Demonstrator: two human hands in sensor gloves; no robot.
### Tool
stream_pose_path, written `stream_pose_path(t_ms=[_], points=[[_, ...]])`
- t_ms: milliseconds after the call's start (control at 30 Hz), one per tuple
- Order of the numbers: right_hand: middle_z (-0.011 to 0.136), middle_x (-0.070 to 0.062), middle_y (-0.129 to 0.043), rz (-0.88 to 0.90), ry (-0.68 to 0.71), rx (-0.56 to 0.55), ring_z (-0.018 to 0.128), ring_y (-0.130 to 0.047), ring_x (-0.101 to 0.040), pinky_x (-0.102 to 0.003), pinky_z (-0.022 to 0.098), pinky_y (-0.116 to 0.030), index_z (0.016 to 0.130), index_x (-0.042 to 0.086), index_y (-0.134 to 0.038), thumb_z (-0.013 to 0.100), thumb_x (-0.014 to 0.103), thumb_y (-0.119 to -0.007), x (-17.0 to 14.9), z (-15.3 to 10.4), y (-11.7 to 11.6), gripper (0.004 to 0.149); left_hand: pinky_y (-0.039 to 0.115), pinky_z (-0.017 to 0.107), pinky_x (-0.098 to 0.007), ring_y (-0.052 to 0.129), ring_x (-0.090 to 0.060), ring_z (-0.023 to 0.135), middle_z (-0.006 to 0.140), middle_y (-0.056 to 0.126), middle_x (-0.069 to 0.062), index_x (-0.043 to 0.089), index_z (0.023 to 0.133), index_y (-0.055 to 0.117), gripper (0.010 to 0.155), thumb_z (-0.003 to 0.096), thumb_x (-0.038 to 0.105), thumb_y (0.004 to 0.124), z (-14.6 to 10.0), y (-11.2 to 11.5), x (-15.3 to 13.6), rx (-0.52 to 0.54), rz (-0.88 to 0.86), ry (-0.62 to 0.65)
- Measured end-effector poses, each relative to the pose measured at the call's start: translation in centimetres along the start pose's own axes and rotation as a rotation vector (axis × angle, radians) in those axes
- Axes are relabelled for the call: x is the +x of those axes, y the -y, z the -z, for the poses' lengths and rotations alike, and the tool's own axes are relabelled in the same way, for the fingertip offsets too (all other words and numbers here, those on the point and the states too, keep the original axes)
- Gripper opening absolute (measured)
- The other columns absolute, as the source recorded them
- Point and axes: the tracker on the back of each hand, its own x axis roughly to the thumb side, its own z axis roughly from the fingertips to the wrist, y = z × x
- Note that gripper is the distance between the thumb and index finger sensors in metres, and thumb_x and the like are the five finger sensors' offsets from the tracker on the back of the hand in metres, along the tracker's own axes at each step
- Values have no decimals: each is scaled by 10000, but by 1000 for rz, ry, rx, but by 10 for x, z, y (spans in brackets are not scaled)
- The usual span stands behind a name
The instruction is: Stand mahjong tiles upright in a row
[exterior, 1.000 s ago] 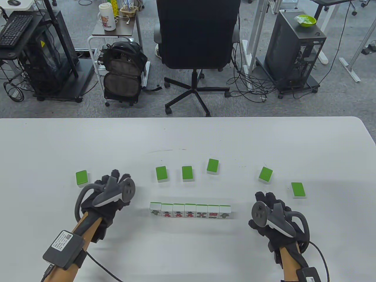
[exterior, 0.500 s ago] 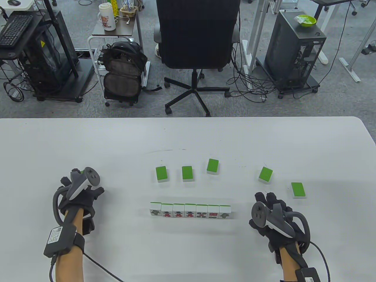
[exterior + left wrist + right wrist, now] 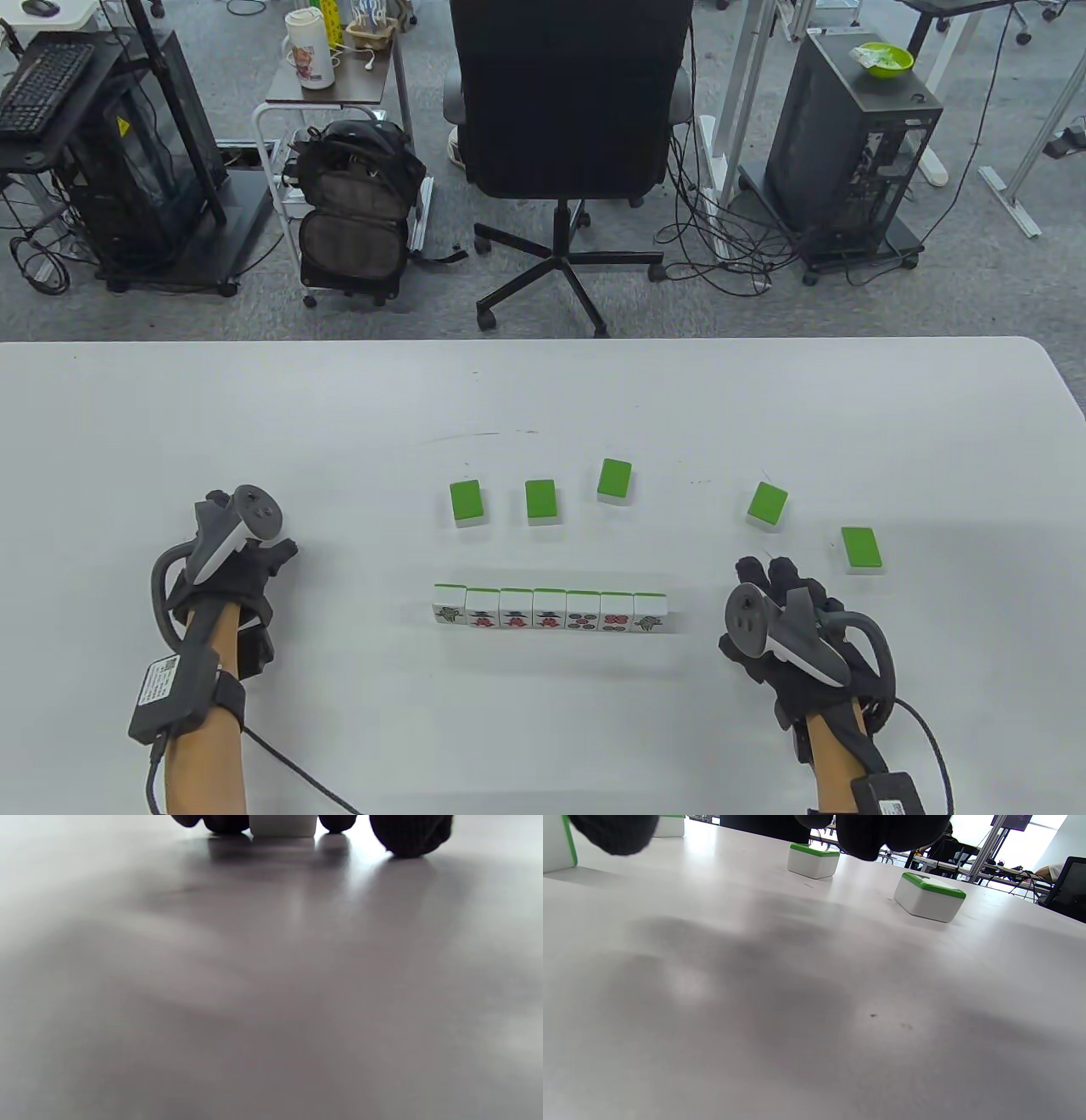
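Seven tiles stand touching in a row (image 3: 550, 611), faces toward the person so each new tile can join an end; five green-backed tiles (image 3: 540, 501) lie flat beyond. Left hand (image 3: 225, 564) covers the far-left tile (image 3: 283, 825), fingers (image 3: 409, 836) down around it, likely gripping; a second ago it sat nearer the row, that tile exposed. Right hand (image 3: 785, 624) rests loosely curled, empty, unmoved.

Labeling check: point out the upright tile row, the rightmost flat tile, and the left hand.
upright tile row (image 3: 550, 611), table view, middle tile's face
rightmost flat tile (image 3: 861, 548), table view, green back
left hand (image 3: 225, 573), table view, glove back
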Motion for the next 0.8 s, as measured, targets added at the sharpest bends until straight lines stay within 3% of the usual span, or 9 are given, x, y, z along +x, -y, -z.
stream_pose_path(t_ms=[200,400,533,800], points=[[1183,-199,-268,-1,0,-1,1073,-545,-501,-650,763,-537,1070,253,-74,468,647,-634,0,0,0,912,468,893,-487,537,-415,1125,1268,147,-160,343,1159,479,618,618,554,691,-2,-3,3,66,39,-7],[1183,-200,-265,3,-3,-4,1072,-544,-502,-651,763,-536,1070,248,-68,467,646,-636,0,0,0,919,637,805,-438,763,-322,967,1232,470,-95,415,988,590,409,626,420,781,-14,-12,9,224,157,18],[1184,-197,-264,6,-2,-11,1074,-542,-501,-650,765,-534,1070,248,-68,468,646,-637,0,0,1,919,671,763,-436,817,-315,898,1166,639,-26,402,971,611,405,614,382,800,-29,-20,16,253,163,112],[1184,-199,-264,10,4,-22,1074,-544,-501,-649,765,-535,1069,247,-66,466,644,-640,0,1,1,923,731,708,-392,885,-258,825,1113,730,3,398,1018,574,496,580,420,805,-83,-35,53,310,315,377]])
